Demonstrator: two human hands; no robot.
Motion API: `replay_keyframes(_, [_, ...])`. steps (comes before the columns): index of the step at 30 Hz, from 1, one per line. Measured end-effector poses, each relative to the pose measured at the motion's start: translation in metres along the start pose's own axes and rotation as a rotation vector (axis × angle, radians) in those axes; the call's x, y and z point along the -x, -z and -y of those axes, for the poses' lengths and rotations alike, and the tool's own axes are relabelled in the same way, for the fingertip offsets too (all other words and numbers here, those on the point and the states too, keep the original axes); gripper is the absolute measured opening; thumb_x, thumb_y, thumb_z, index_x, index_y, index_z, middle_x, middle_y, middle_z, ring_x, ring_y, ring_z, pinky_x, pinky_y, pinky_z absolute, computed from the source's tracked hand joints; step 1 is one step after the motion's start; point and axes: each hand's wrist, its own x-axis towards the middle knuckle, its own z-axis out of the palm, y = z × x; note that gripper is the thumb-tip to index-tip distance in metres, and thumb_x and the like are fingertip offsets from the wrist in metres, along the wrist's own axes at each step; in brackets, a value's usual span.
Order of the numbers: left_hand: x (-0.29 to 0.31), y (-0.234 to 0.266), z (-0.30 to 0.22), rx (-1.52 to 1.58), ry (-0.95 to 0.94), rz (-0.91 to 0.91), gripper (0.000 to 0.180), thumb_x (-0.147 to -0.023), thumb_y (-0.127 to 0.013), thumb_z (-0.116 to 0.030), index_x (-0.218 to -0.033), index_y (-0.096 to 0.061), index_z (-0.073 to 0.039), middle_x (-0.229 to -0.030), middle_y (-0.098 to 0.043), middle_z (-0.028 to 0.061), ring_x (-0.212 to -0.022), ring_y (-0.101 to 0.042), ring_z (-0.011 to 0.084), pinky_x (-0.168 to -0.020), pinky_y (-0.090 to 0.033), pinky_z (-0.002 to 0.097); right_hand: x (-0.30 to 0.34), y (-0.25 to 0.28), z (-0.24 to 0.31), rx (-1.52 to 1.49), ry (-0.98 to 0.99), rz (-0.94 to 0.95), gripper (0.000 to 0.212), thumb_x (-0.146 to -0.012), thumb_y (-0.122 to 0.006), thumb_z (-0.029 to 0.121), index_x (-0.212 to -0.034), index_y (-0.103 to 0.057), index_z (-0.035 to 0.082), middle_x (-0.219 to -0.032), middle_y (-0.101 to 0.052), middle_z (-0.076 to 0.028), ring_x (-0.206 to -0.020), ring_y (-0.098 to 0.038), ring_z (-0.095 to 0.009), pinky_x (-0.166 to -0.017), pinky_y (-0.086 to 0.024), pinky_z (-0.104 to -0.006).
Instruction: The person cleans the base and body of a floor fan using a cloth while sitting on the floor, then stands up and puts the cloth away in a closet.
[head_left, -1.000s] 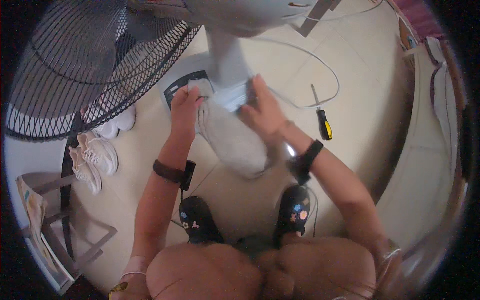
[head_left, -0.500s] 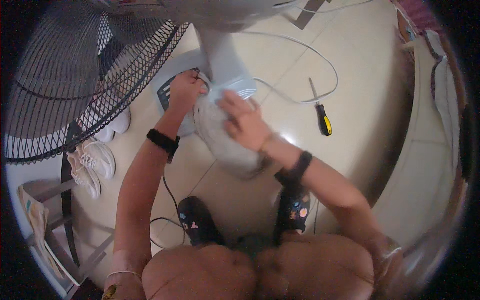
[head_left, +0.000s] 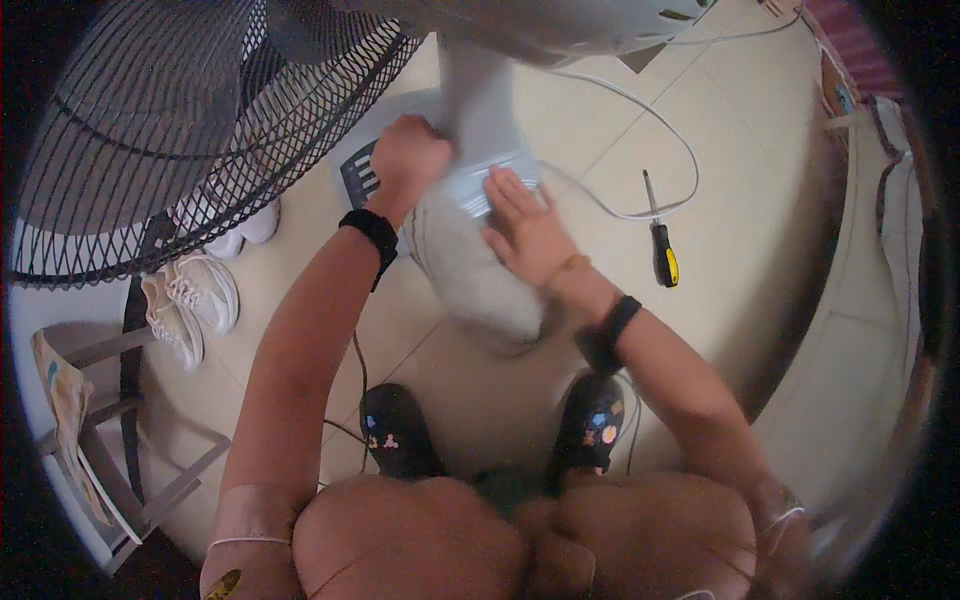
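A grey electric fan's base (head_left: 400, 112) stands on the floor in front of me, with a row of buttons (head_left: 360, 178) on its left side. My left hand (head_left: 410, 160) is closed against the foot of the fan's post, gripping the upper end of a whitish cloth (head_left: 478, 285); its fingertips are partly hidden. The cloth hangs down from the base toward me. With fingers stretched out, my right hand (head_left: 530, 230) lies against the right front of the base, over the cloth's edge.
The black wire fan guard (head_left: 330, 125) fills the upper left. A yellow-and-black screwdriver (head_left: 663, 252) lies on the tiles, its shaft by a white cable (head_left: 690, 165). White shoes (head_left: 205, 290) and a grey metal frame (head_left: 160, 470) stand at left, a pale draped edge (head_left: 850, 260) at right.
My left hand has moved from beside the buttons toward the fan's post. My right hand has flattened out against the base. The whole view has shifted slightly.
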Motion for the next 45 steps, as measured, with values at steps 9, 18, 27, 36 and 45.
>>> replay_keyframes(9, [-0.037, -0.01, 0.031, 0.09, -0.054, 0.021, 0.034, -0.059, -0.075, -0.015, -0.092, -0.07, -0.005, -0.097, -0.069, 0.0191, -0.095, -0.066, 0.0349, -0.08, -0.054, 0.0418, 0.0, 0.0, 0.005, 0.019, 0.007, 0.0, 0.064, -0.087, -0.057, 0.028, -0.144, -0.035, 0.009, -0.154, -0.029, -0.01, -0.142, -0.027, -0.025, -0.112, -0.02, -0.055])
replay_keyframes(18, [-0.034, -0.067, 0.059, -0.179, -0.258, 0.009, 0.028, -0.066, -0.074, -0.028, -0.082, -0.074, -0.005, -0.085, -0.07, 0.0135, -0.09, -0.065, 0.0341, -0.077, -0.053, 0.0391, -0.001, -0.002, 0.011, 0.021, 0.022, -0.016, 0.068, -0.086, -0.058, 0.031, -0.144, -0.034, 0.007, -0.153, -0.029, -0.011, -0.142, -0.028, -0.026, -0.112, -0.021, -0.0558])
replay_keyframes(27, [0.019, -0.022, -0.009, 0.278, 0.04, -0.27, 0.015, -0.069, -0.062, -0.015, -0.072, -0.068, -0.002, -0.082, -0.069, 0.0192, -0.075, -0.067, 0.0336, -0.076, -0.053, 0.0425, 0.001, 0.001, 0.002, 0.022, -0.02, 0.009, 0.069, -0.087, -0.057, 0.03, -0.146, -0.031, 0.006, -0.154, -0.028, -0.012, -0.142, -0.026, -0.027, -0.112, -0.022, -0.0558])
replay_keyframes(36, [-0.053, -0.008, 0.025, 0.004, -0.354, -0.126, 0.029, -0.057, -0.077, -0.02, -0.079, -0.069, -0.002, -0.084, -0.067, 0.0161, -0.088, -0.064, 0.033, -0.077, -0.05, 0.0435, 0.003, 0.006, 0.004, -0.021, 0.006, -0.007, 0.07, -0.085, -0.06, 0.025, -0.146, -0.031, 0.008, -0.154, -0.028, -0.01, -0.142, -0.027, -0.026, -0.112, -0.022, -0.053])
replay_keyframes(45, [-0.016, -0.025, 0.019, 0.099, -0.055, -0.052, 0.03, -0.059, -0.077, -0.015, -0.083, -0.067, 0.0, -0.092, -0.067, 0.0224, -0.087, -0.066, 0.0377, -0.077, -0.053, 0.0424, 0.005, 0.004, 0.004, -0.031, 0.021, -0.052, 0.072, -0.083, -0.062, 0.024, -0.146, -0.032, 0.007, -0.154, -0.029, -0.01, -0.141, -0.029, -0.025, -0.111, -0.023, -0.0536])
